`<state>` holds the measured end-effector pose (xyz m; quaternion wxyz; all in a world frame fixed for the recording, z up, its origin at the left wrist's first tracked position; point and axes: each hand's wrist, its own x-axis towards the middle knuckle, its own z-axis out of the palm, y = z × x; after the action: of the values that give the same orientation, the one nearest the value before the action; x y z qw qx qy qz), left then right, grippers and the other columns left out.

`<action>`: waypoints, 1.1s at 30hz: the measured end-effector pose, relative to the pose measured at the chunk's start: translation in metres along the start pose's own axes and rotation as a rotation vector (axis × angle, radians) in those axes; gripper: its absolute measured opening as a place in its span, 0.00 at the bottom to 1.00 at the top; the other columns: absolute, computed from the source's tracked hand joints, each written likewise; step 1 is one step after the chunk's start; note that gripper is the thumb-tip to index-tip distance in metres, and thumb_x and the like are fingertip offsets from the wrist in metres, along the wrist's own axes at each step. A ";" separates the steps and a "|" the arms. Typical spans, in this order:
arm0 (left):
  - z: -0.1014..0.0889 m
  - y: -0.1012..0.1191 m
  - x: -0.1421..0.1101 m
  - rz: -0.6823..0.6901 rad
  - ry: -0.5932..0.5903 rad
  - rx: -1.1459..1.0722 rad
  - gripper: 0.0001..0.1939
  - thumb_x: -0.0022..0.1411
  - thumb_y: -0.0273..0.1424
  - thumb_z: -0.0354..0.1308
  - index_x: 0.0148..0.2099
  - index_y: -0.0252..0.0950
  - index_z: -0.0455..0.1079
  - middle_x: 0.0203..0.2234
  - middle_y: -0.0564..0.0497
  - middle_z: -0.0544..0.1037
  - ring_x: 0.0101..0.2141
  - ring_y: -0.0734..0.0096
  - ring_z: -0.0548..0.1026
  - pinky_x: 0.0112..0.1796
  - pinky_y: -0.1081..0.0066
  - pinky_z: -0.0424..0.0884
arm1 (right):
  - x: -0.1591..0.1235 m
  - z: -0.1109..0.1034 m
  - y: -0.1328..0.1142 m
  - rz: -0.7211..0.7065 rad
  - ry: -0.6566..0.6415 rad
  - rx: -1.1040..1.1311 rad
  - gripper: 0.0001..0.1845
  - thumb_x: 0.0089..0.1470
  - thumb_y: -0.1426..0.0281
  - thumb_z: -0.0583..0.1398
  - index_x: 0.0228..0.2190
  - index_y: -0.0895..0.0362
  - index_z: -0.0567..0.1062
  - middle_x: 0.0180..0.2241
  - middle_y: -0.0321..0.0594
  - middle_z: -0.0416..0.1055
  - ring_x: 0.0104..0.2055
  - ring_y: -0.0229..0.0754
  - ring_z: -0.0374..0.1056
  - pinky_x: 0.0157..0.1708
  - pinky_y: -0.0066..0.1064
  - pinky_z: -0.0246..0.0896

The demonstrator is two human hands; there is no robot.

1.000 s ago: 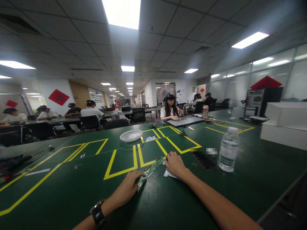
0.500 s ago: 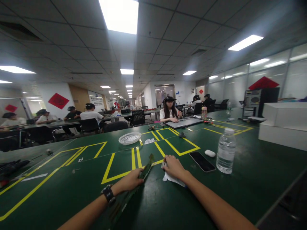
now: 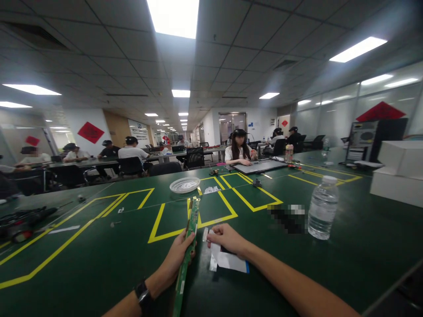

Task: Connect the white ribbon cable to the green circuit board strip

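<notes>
A wide green table (image 3: 297,264) marked with yellow tape (image 3: 155,222) runs under both hands and far beyond them, where other people sit at work along the far edge. Off to the right of the right hand stand white boxes (image 3: 399,171), well apart; nearer on that side, a water bottle (image 3: 323,208) stands upright. Ahead of both hands, well apart, lies a white basket (image 3: 185,185).

The left hand (image 3: 178,257), a watch (image 3: 142,296) on its wrist, is closed around the middle of a long, narrow green board (image 3: 188,246), thumb on one face and fingers behind. The board is lifted off the table and stands on edge, one end reaching away from the hand toward the tape, the other running back under the wrist. Just beside it, the right hand (image 3: 226,240) rests with curled fingers pinching the top edge of a white sheet (image 3: 228,260) that lies flat on the table.

The risk, as it looks from here: a strip this thin, gripped one-handed at mid-length, could flex or twist, or slip and knock an end on the table. A careless pull on the sheet could crease it.
</notes>
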<state>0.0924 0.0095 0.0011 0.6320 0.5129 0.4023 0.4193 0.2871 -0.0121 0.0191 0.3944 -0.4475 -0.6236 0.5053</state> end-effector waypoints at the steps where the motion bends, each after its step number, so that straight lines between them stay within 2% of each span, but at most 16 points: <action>1: 0.001 0.001 -0.002 0.012 -0.015 0.008 0.22 0.54 0.45 0.62 0.44 0.38 0.63 0.21 0.59 0.68 0.16 0.82 0.65 0.15 0.82 0.58 | -0.001 0.003 -0.001 0.010 -0.023 0.027 0.15 0.50 0.61 0.61 0.25 0.61 0.73 0.20 0.32 0.66 0.19 0.30 0.56 0.20 0.22 0.46; 4: 0.004 0.004 -0.008 0.058 -0.098 -0.019 0.23 0.54 0.41 0.63 0.49 0.36 0.64 0.25 0.56 0.74 0.21 0.79 0.71 0.24 0.78 0.68 | -0.003 0.005 -0.003 0.043 -0.040 0.032 0.17 0.49 0.59 0.62 0.24 0.61 0.72 0.19 0.31 0.65 0.18 0.29 0.54 0.18 0.22 0.45; 7: 0.004 0.005 -0.012 0.078 -0.118 -0.029 0.23 0.56 0.40 0.62 0.51 0.36 0.65 0.30 0.53 0.77 0.27 0.75 0.75 0.30 0.76 0.71 | -0.004 0.003 -0.003 0.072 -0.052 0.012 0.17 0.48 0.58 0.63 0.23 0.61 0.71 0.16 0.29 0.62 0.17 0.29 0.53 0.17 0.21 0.44; 14: 0.002 0.004 -0.011 0.064 -0.144 -0.008 0.23 0.57 0.40 0.61 0.51 0.35 0.66 0.26 0.54 0.76 0.24 0.76 0.73 0.25 0.79 0.66 | -0.006 0.006 -0.003 0.069 -0.105 0.057 0.17 0.49 0.58 0.63 0.24 0.60 0.71 0.18 0.30 0.64 0.17 0.29 0.55 0.17 0.22 0.46; 22: 0.003 0.010 -0.015 0.054 -0.216 -0.008 0.24 0.58 0.40 0.61 0.53 0.33 0.65 0.26 0.54 0.75 0.23 0.78 0.71 0.24 0.80 0.64 | -0.002 0.007 -0.003 0.080 0.022 0.101 0.15 0.50 0.60 0.61 0.23 0.60 0.70 0.19 0.32 0.65 0.19 0.30 0.57 0.19 0.23 0.48; 29: 0.000 0.007 -0.014 0.052 -0.253 0.010 0.27 0.57 0.39 0.62 0.56 0.33 0.63 0.28 0.53 0.76 0.23 0.79 0.70 0.23 0.80 0.63 | -0.002 0.007 0.000 0.062 -0.003 0.092 0.17 0.49 0.59 0.62 0.24 0.60 0.70 0.19 0.31 0.65 0.19 0.30 0.56 0.19 0.23 0.48; 33: 0.001 0.006 -0.013 0.062 -0.259 0.013 0.26 0.58 0.39 0.61 0.55 0.33 0.63 0.26 0.54 0.75 0.22 0.79 0.69 0.22 0.80 0.63 | -0.003 0.010 -0.003 0.078 0.014 0.088 0.16 0.48 0.60 0.62 0.22 0.60 0.70 0.18 0.31 0.65 0.18 0.30 0.56 0.19 0.23 0.47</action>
<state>0.0882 -0.0017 0.0085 0.6619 0.5789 0.3040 0.3664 0.2786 -0.0182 0.0202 0.3980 -0.4570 -0.5804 0.5439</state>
